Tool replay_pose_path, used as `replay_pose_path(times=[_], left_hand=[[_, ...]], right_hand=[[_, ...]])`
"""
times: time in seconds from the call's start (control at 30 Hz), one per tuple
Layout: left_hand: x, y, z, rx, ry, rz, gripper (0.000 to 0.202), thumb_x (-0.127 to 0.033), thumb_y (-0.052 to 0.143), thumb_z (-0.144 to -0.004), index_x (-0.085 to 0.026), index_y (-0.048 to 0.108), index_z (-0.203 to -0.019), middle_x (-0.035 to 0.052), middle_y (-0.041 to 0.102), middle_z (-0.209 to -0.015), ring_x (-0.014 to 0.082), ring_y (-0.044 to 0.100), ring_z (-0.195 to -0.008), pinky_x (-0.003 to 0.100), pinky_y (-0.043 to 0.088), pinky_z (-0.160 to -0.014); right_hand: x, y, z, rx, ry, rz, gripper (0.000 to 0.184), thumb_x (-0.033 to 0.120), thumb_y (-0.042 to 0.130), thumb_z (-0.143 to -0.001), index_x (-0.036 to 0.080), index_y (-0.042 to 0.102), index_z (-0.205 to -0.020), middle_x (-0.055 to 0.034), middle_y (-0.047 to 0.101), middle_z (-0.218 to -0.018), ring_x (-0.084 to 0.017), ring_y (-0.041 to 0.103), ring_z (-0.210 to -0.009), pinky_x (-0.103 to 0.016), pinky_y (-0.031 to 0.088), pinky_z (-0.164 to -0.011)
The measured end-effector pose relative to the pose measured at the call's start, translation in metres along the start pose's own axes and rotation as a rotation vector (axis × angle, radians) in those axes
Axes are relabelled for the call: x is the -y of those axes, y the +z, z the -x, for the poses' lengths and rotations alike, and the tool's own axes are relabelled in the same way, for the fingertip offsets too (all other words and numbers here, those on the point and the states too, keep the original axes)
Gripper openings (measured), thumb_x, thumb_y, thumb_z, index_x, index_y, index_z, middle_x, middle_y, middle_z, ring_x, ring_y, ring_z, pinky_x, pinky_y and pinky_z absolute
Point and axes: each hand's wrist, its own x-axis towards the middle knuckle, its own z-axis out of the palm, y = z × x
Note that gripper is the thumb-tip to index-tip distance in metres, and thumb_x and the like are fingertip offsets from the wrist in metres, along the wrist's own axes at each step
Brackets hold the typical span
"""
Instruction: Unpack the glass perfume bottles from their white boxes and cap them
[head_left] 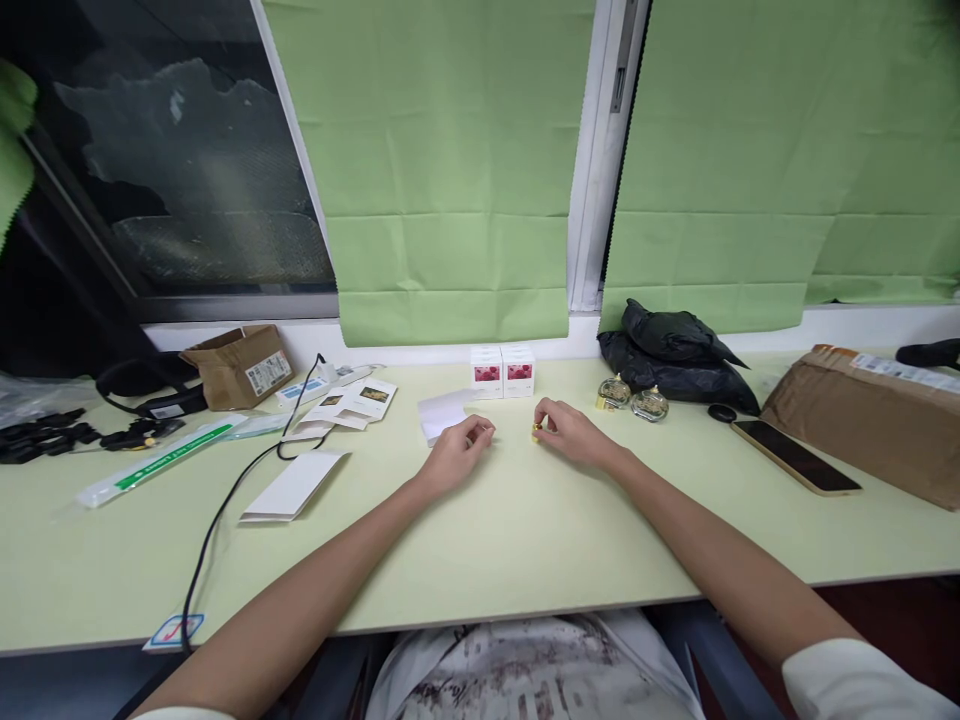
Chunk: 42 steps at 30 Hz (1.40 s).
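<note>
My right hand [568, 432] is closed in a pinch on a small gold piece [536, 432], held close to the table surface. To its left, my left hand [457, 455] has its fingers curled together; whatever they hold, if anything, is too small to make out. A white folded card or open box [442, 415] lies just behind the left hand. Behind both hands stand small white boxes with pink pictures [502, 373]. Two round glass bottles with gold parts, one a gold-trimmed bottle [613, 392] and the other a clear-looking bottle [649, 404], are right of my right hand.
Flattened white cartons [296, 487] and a black cable [232, 490] lie on the left, near an open brown box [240, 370]. At the right are black plastic bags [675, 355], a phone [795, 455] and a large brown parcel [862, 425]. The table edge [525, 620] is near my body.
</note>
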Motion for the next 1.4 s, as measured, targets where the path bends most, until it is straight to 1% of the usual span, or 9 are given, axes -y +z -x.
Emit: replay_pose_path(times=[0.13,0.27,0.5,0.67,0.73,0.87,0.97,1.2,1.4], left_hand=[[0.0,0.0,0.0,-0.003,0.005,-0.004,0.032,-0.049,0.05,-0.103,-0.024,0.068,-0.107,0.0011,0.071,-0.088,0.0186,0.065,-0.083,0.03,0.047,-0.072],[-0.002,-0.001,0.001,-0.003,-0.001,-0.009,0.032,-0.05,0.05,-0.103,-0.024,0.068,-0.105,0.0014,0.072,-0.089,0.0188,0.065,-0.082,0.03,0.047,-0.071],[-0.004,-0.002,0.002,0.009,-0.016,-0.012,0.033,-0.051,0.049,-0.103,-0.024,0.068,-0.107,0.002,0.071,-0.09,0.0194,0.065,-0.084,0.031,0.047,-0.072],[-0.005,-0.002,0.002,0.016,-0.018,-0.021,0.031,-0.049,0.049,-0.103,-0.024,0.067,-0.103,0.0017,0.071,-0.089,0.0191,0.064,-0.084,0.031,0.047,-0.073],[-0.006,-0.002,0.002,0.016,-0.018,-0.021,0.03,-0.049,0.049,-0.103,-0.024,0.067,-0.103,0.0019,0.071,-0.09,0.019,0.064,-0.084,0.031,0.047,-0.074],[-0.006,-0.002,0.002,0.014,-0.023,-0.015,0.031,-0.05,0.05,-0.103,-0.024,0.066,-0.103,0.0021,0.071,-0.09,0.0191,0.063,-0.083,0.031,0.047,-0.073],[-0.005,-0.002,0.003,0.017,-0.022,-0.014,0.031,-0.051,0.049,-0.102,-0.024,0.066,-0.103,0.002,0.071,-0.09,0.0191,0.063,-0.083,0.031,0.048,-0.073],[-0.006,-0.002,0.003,0.019,-0.013,-0.023,0.036,-0.053,0.048,-0.102,-0.023,0.067,-0.104,0.0036,0.071,-0.09,0.0199,0.064,-0.083,0.032,0.049,-0.073],[-0.008,-0.002,0.003,0.028,-0.007,-0.011,0.035,-0.053,0.048,-0.102,-0.023,0.067,-0.103,0.0027,0.071,-0.088,0.0193,0.064,-0.081,0.031,0.049,-0.073]], right_hand=[[-0.003,-0.002,-0.001,-0.003,0.01,0.027,0.013,0.03,0.061,-0.094,0.024,0.055,-0.105,-0.0015,0.06,-0.094,-0.018,0.056,-0.082,-0.029,0.041,-0.076],[-0.01,-0.009,-0.001,0.002,0.037,0.09,0.011,0.028,0.061,-0.093,0.023,0.055,-0.101,-0.0017,0.062,-0.092,-0.018,0.055,-0.078,-0.028,0.039,-0.072],[-0.041,-0.04,0.001,0.047,0.066,0.258,0.01,0.02,0.063,-0.09,0.021,0.057,-0.098,-0.0031,0.068,-0.092,-0.018,0.058,-0.079,-0.026,0.035,-0.069],[-0.069,-0.068,0.006,0.139,0.28,0.459,0.008,0.019,0.068,-0.086,0.02,0.06,-0.087,-0.006,0.071,-0.09,-0.019,0.061,-0.082,-0.026,0.033,-0.066],[-0.078,-0.078,0.009,0.15,0.357,0.523,0.008,0.017,0.069,-0.085,0.02,0.062,-0.085,-0.0065,0.071,-0.091,-0.019,0.063,-0.082,-0.026,0.032,-0.064],[-0.088,-0.091,0.016,0.131,0.425,0.581,0.008,0.01,0.066,-0.084,0.018,0.065,-0.084,-0.0093,0.072,-0.09,-0.021,0.065,-0.083,-0.027,0.031,-0.063],[-0.09,-0.096,0.02,0.098,0.464,0.624,0.013,0.007,0.062,-0.085,0.019,0.067,-0.087,-0.0098,0.074,-0.092,-0.022,0.066,-0.086,-0.028,0.033,-0.064],[-0.096,-0.098,0.022,0.115,0.504,0.61,0.017,0.006,0.067,-0.08,0.019,0.073,-0.088,-0.0093,0.075,-0.091,-0.023,0.068,-0.088,-0.027,0.039,-0.068],[-0.103,-0.101,0.022,0.106,0.526,0.616,0.015,0.01,0.065,-0.083,0.018,0.075,-0.091,-0.0118,0.075,-0.095,-0.025,0.069,-0.091,-0.028,0.041,-0.07]])
